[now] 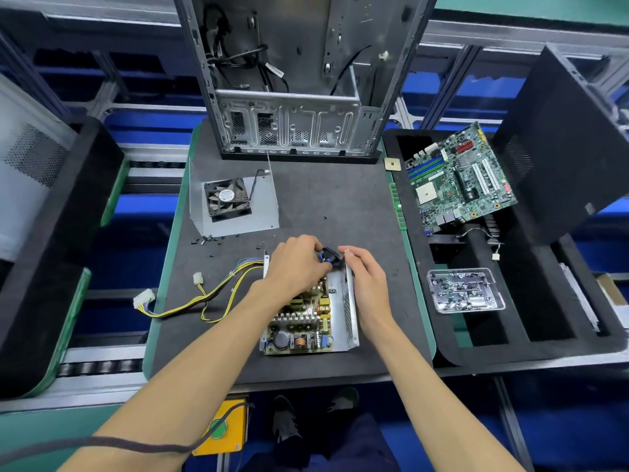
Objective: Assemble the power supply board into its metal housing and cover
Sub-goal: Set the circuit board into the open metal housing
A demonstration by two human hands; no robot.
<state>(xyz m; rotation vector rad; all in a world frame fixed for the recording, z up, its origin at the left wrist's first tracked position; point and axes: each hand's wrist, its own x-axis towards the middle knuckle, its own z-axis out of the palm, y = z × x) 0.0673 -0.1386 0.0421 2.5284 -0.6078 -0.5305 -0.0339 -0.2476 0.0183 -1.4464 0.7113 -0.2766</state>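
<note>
The power supply board (299,327) lies inside its open metal housing (350,311) on the dark mat (340,206), directly beneath and just nearer the person than both sets of fingers. At the housing's far end the left hand (296,267) curls its fingers around a small black part with blue wires (328,257), which may be the socket at the housing's end wall, though that cannot be told for sure. The right hand (366,277) meets it from the other side, fingers bent, thumb and forefinger pinching the same black part at the top edge of the housing's perforated side wall. Left of the left hand's knuckles a bundle of yellow and black cables (204,298) runs out of the housing to white connectors (144,298) lying on the mat. Beyond the fingertips, loose black screws (206,239) are scattered on the mat, and farther off sits a metal cover with a fan (228,199) mounted in it. Behind that stands an open computer case (292,97). Right of the right hand, well apart, a black tray (544,335) holds a green motherboard (459,178) and a clear plastic box of small parts (464,290).
</note>
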